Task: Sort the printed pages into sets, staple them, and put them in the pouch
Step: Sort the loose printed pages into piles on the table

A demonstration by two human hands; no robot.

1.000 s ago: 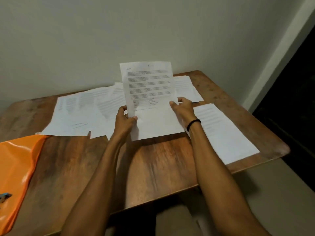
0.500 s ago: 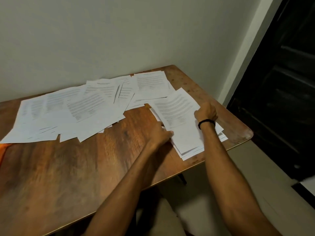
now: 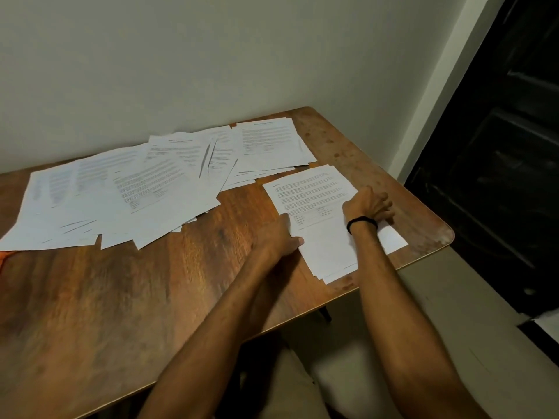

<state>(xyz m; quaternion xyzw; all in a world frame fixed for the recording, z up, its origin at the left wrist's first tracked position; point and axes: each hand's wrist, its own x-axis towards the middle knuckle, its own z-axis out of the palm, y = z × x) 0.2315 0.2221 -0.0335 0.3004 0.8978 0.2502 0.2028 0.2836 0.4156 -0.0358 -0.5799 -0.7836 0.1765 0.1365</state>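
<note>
Over near the right front corner of the wooden tabletop [image 3: 181,282] lies a small stack of printed pages [image 3: 320,207], slightly fanned, its lower corner close to the table's edge. The left hand [image 3: 278,237] lies against the stack's left edge with fingers fairly straight and the thumb resting on the top sheet. The right hand [image 3: 367,205], with a black wristband [image 3: 361,222] on its wrist, has its fingers bent down over the stack's right edge, holding it there and covering part of the sheet. Just behind the stack, near the far corner, sits another pile of pages [image 3: 272,143]. A loose spread of pages [image 3: 136,192] overlaps leftward along the wall [image 3: 211,55]. Only an orange sliver of the pouch [image 3: 3,257] shows at the left border, tucked beside that spread. A dark doorway [image 3: 499,176] stands to the right.
</note>
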